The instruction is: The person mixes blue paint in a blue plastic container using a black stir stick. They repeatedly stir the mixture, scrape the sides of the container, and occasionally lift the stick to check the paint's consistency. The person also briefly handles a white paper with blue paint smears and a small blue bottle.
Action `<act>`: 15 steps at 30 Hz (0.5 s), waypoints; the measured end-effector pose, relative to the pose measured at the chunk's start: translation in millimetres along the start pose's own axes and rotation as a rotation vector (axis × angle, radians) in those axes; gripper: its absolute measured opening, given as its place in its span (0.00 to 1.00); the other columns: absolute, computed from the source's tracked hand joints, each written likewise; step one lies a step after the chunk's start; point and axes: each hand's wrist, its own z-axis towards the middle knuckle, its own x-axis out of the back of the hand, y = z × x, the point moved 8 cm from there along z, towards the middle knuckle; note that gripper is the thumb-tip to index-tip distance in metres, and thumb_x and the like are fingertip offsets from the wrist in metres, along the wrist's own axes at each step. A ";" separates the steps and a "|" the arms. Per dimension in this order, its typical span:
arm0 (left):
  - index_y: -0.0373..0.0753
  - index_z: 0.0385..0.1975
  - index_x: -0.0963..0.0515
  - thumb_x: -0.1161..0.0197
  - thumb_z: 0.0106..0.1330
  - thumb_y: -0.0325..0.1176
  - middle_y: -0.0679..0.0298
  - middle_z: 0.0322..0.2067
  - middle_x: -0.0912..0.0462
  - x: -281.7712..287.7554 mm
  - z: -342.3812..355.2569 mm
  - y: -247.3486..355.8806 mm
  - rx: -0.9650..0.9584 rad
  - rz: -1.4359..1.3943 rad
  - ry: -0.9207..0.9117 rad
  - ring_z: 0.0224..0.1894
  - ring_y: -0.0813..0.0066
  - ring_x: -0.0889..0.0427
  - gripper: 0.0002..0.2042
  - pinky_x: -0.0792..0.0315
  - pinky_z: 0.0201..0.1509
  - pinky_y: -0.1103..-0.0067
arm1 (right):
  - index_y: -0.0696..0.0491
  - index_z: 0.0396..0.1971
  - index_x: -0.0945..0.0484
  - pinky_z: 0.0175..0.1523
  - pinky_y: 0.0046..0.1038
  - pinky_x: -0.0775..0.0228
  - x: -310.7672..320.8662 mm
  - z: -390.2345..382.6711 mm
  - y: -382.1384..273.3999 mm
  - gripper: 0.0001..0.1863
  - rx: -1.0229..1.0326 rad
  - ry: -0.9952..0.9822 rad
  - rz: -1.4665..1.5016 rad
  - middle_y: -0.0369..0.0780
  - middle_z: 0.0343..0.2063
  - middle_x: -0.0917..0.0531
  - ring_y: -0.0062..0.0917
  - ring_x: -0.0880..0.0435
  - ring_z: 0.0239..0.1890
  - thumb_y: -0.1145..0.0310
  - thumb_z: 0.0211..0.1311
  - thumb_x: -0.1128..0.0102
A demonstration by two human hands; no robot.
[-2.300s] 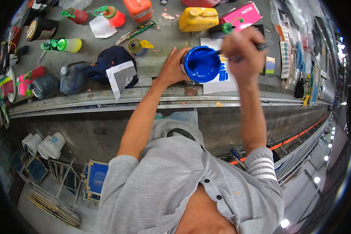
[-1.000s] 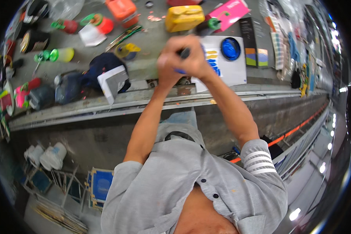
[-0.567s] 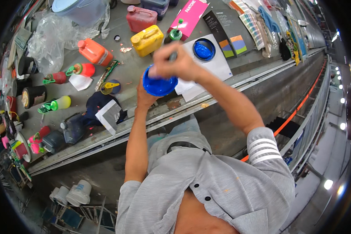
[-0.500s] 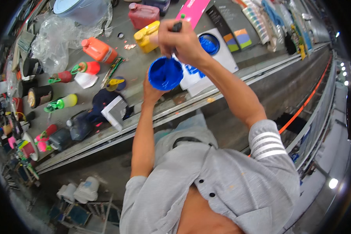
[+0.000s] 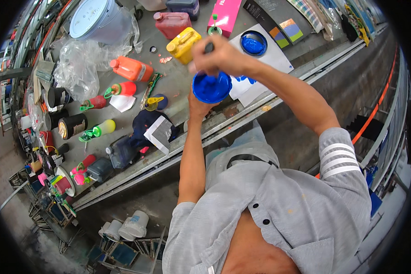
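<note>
My left hand [image 5: 197, 103] holds a small round pot of blue paint [image 5: 211, 86] from below, raised above the edge of the grey workbench [image 5: 178, 86]. My right hand [image 5: 217, 57] is closed around a dark stick [image 5: 209, 47] that dips into the pot from above. Behind it a blue-stained lid [image 5: 254, 43] lies on a white sheet [image 5: 269, 59] smeared with blue. A yellow jug [image 5: 183, 44] stands just beyond my right hand.
The workbench carries an orange bottle [image 5: 130, 68], a red jug [image 5: 172, 23], a pink box [image 5: 225, 16], squeeze bottles [image 5: 98, 130], dark tins [image 5: 72, 125], crumpled plastic [image 5: 77, 68] and a large white bucket [image 5: 98, 18]. White tubs [image 5: 128, 224] stand on the floor below. Colour cards [image 5: 283, 29] lie at the back right.
My view has swung, so the bench now runs diagonally. Both hands lifted the blue pot off the white sheet and hold it nearer me, with the stick staying in it.
</note>
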 end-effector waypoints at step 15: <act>0.39 0.63 0.32 0.14 0.34 0.32 0.57 0.53 0.18 -6.1 -2.2 -6.2 0.012 -0.051 0.005 0.55 0.62 0.19 0.48 0.26 0.60 0.69 | 0.54 0.16 0.23 0.22 0.21 0.42 -15.7 -3.8 2.0 0.16 0.231 0.177 -0.138 0.31 0.13 0.28 0.13 0.30 0.18 0.63 0.54 0.28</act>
